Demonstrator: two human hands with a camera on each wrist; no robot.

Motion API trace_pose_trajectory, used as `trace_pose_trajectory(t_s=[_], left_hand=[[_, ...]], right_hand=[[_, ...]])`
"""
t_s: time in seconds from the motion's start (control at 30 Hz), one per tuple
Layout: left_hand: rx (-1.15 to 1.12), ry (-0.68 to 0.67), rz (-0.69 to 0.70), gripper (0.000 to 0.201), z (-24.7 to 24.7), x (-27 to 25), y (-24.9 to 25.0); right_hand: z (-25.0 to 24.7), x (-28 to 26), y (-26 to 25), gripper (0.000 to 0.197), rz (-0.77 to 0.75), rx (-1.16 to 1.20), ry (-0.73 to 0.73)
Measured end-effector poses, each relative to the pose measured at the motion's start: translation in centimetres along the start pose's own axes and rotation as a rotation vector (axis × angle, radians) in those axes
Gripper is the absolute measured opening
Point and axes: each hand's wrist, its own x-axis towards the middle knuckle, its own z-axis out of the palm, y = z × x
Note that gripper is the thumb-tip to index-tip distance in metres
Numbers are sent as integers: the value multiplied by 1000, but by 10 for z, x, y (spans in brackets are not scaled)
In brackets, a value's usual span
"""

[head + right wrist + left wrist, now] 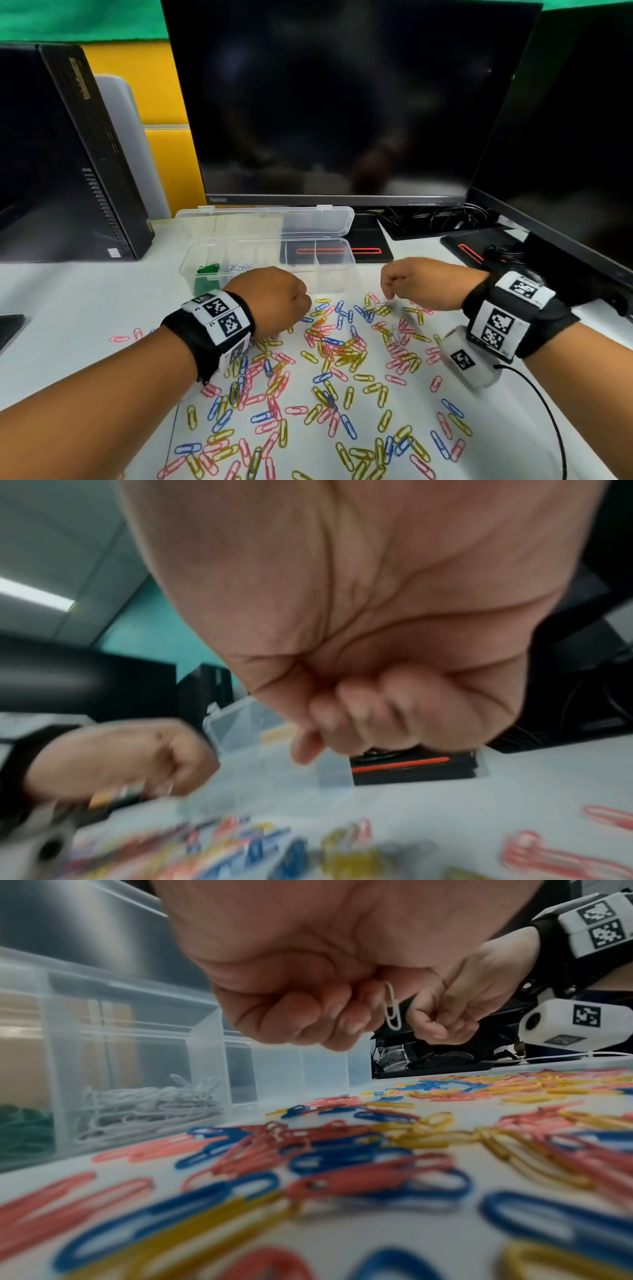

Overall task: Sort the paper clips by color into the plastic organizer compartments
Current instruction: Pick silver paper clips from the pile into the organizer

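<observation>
White surface (85, 308) carries mixed clips (329, 356) before the organizer (267, 263). Left hand (291, 1007) pinches a white clip (392, 1007); right hand (421, 282) curled, contents unclear. Loose grip may drop it among colours.

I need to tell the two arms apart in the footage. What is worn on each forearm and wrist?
Both forearms are bare, with no sleeves. The left wrist carries a black strap with white blocks printed with black square codes. The right wrist has the same black strap and coded white blocks, plus a rounded white camera housing hanging below it, and a thin black cable trailing across the table.
</observation>
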Motion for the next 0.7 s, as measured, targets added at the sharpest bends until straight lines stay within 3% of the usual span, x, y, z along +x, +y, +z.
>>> trace_pose_trajectory(t_s=[0.1,0.2,0.3,0.43,0.5,0.63,0.7], left_hand=[[-2,69,5,37,-1,0,-1],[43,107,65,33,3,-2,-5],[-22,140,85,30,3,-5,-7],[-107,123,23,8,-4,-5,-12],[-48,92,4,14,-9,-6,-16],[49,3,15,21,-9,-7,-16],[43,-19,36,24,-6,-6,-11]], right_hand=[[11,0,4,14,6,-177,-71],[22,-3,8,28,29,-252,-117],[28,-3,12,30,22,-221,-122],[22,-8,15,19,1,-110,-170],[16,-11,23,15,-26,87,-208],[11,-14,46,15,59,923,-290],[11,-15,53,20,91,1064,-242]])
